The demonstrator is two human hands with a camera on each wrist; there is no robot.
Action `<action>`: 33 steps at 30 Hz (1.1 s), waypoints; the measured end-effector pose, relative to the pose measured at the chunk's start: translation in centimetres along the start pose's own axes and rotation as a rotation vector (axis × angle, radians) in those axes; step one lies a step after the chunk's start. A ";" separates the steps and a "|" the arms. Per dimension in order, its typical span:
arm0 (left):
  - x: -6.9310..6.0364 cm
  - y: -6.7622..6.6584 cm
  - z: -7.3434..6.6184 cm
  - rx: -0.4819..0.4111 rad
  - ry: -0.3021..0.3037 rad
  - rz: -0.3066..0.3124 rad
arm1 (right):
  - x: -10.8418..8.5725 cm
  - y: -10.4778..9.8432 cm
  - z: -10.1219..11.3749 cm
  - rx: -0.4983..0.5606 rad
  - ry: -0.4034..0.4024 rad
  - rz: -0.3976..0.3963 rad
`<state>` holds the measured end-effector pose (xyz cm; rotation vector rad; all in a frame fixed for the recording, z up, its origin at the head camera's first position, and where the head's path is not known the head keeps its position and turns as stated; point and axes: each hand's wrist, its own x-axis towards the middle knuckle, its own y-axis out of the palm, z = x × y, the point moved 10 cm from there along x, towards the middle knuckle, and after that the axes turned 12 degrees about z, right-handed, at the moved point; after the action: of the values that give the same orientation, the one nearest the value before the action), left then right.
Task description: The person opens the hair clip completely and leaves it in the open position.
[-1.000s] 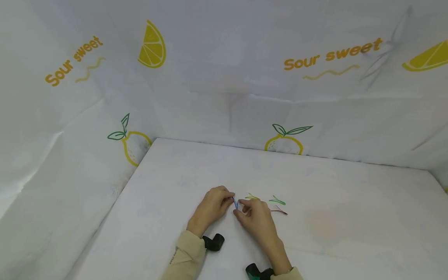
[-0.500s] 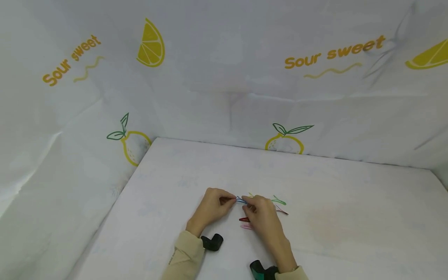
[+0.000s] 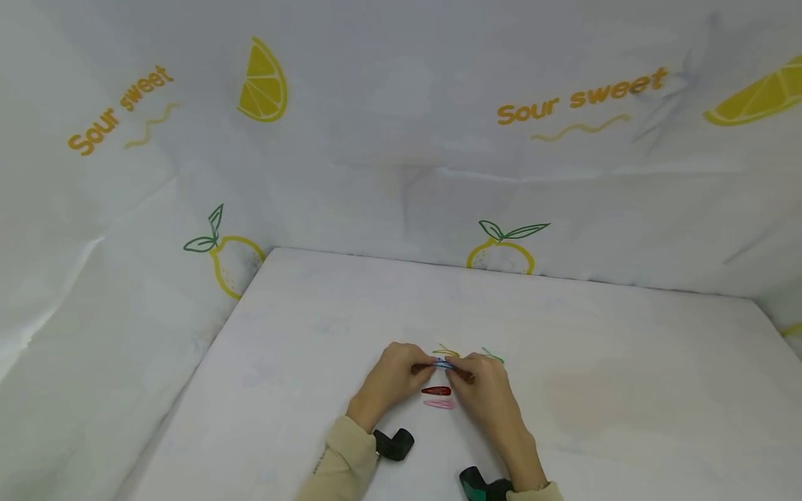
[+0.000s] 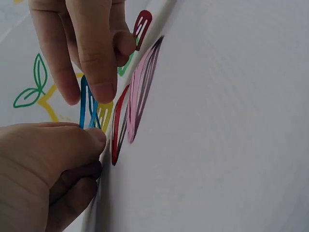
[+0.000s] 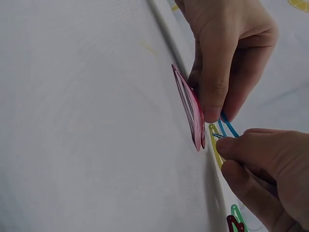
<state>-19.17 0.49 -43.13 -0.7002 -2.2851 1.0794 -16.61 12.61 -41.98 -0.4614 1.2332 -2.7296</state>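
A blue snap hair clip (image 3: 443, 364) is held a little above the table between both hands. My left hand (image 3: 391, 381) pinches one end with thumb and finger, and my right hand (image 3: 487, 391) pinches the other. In the left wrist view the two arms of the blue clip (image 4: 86, 99) stand apart, so it looks unsnapped. Just below the hands lie a red hair clip (image 3: 436, 391) and a pink hair clip (image 3: 438, 403), side by side. Behind the hands is a yellow hair clip (image 3: 446, 352).
Beyond the right hand lies a green hair clip (image 3: 493, 355). A dark red hair clip (image 5: 235, 224) beside it shows in the wrist views. The white table (image 3: 626, 390) meets a lemon-printed cloth wall (image 3: 388, 209) at the back and left.
The blue hair clip has turned from upright to nearly level between the hands. Both hands have shifted slightly right, and the red and pink clips have come into view beneath them.
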 end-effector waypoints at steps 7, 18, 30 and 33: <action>0.2 0.7 -0.6 0.068 0.017 0.015 | -0.3 -0.2 -0.6 0.010 0.042 -0.001; 0.0 0.9 0.2 -0.017 0.003 0.009 | -0.2 0.1 -1.5 0.015 0.120 0.019; -0.8 -0.3 1.0 -0.061 -0.043 0.051 | -0.4 -0.3 -1.5 0.070 0.138 0.108; -1.1 -1.2 1.1 -0.079 -0.048 0.050 | -0.2 -0.5 -1.2 0.127 0.101 0.151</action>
<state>-19.35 -1.43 -43.06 -0.7745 -2.3736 1.0447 -16.75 13.83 -42.44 -0.2108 1.0597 -2.7096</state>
